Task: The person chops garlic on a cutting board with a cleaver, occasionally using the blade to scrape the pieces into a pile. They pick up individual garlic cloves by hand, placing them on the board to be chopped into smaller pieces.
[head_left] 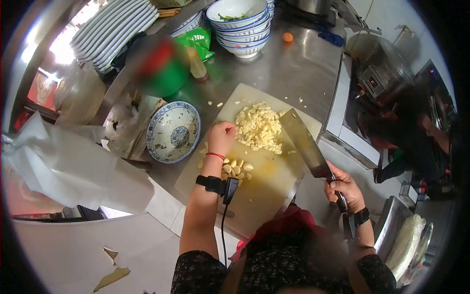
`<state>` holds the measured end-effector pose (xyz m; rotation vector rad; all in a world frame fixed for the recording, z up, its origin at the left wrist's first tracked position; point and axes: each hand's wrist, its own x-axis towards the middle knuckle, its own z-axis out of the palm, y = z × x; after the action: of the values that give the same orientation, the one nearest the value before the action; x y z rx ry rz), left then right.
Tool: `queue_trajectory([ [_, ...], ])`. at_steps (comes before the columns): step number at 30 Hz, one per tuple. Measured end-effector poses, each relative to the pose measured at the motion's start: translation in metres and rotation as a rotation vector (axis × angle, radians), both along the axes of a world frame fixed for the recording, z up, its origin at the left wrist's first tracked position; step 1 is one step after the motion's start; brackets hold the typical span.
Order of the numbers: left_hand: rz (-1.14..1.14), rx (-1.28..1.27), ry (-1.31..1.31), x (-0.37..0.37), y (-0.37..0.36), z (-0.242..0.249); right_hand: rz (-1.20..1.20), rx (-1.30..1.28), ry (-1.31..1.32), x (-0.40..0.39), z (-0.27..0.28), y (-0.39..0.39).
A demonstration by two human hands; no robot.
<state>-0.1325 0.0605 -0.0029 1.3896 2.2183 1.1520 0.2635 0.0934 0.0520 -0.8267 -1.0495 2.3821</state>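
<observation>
My right hand (344, 187) is wrapped round the dark handle of a cleaver (304, 139), whose broad blade slants up and left over the right side of the cutting board (274, 188). A heap of chopped, pale yellow garlic (259, 128) lies on the upper part of the board. My left hand (223, 137) touches the left edge of the heap with its fingers curled in; what they hold, if anything, is hidden. Whole peeled cloves (237, 169) lie below it, beside my left wrist, partly hidden by the forearm.
A blue-patterned bowl (174, 132) stands left of the board. Stacked bowls (240, 36), a sauce bottle (197, 66), a green container (166, 78) and stacked white plates (115, 34) stand further back. A small orange thing (287, 37) lies on the steel counter (308, 68).
</observation>
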Motion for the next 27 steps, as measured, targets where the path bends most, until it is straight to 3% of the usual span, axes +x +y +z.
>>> queue_trajectory([
  [4, -0.009, 0.011, -0.025, -0.005, -0.002, 0.008, 0.010, -0.005, 0.001, 0.001, 0.002, 0.001],
  [6, 0.188, 0.260, -0.373, -0.030, -0.004, 0.014, -0.011, -0.004, -0.015, 0.001, 0.005, -0.001],
  [8, 0.241, 0.401, -0.242, -0.063, -0.014, 0.038, -0.071, -0.014, -0.051, 0.001, 0.008, -0.005],
  [9, 0.317, 0.384, -0.064, -0.088, -0.023, 0.048, -0.109, -0.027, -0.068, 0.001, 0.009, -0.008],
  [12, 0.451, 0.347, 0.052, -0.152, -0.051, 0.081, -0.101, 0.015, -0.101, 0.006, 0.007, -0.008],
  [15, 0.633, 0.314, 0.189, -0.209, -0.075, 0.084, -0.108, 0.049, -0.087, 0.009, -0.006, -0.007],
  [19, 0.783, 0.233, 0.334, -0.252, -0.087, 0.081, -0.123, 0.080, -0.087, 0.007, -0.011, -0.013],
  [21, 0.930, -0.118, 0.558, -0.273, -0.092, 0.081, -0.125, 0.076, -0.120, 0.004, -0.006, -0.015],
  [22, 0.895, -0.126, 0.510, -0.285, -0.099, 0.076, -0.125, 0.070, -0.118, 0.002, -0.004, -0.016],
  [23, 0.901, -0.346, 0.426, -0.302, -0.102, 0.072, -0.126, 0.061, -0.120, 0.001, -0.002, -0.018],
  [27, 0.896, -0.429, 0.599, -0.267, -0.098, 0.087, -0.123, 0.081, -0.219, -0.005, 0.017, -0.021],
])
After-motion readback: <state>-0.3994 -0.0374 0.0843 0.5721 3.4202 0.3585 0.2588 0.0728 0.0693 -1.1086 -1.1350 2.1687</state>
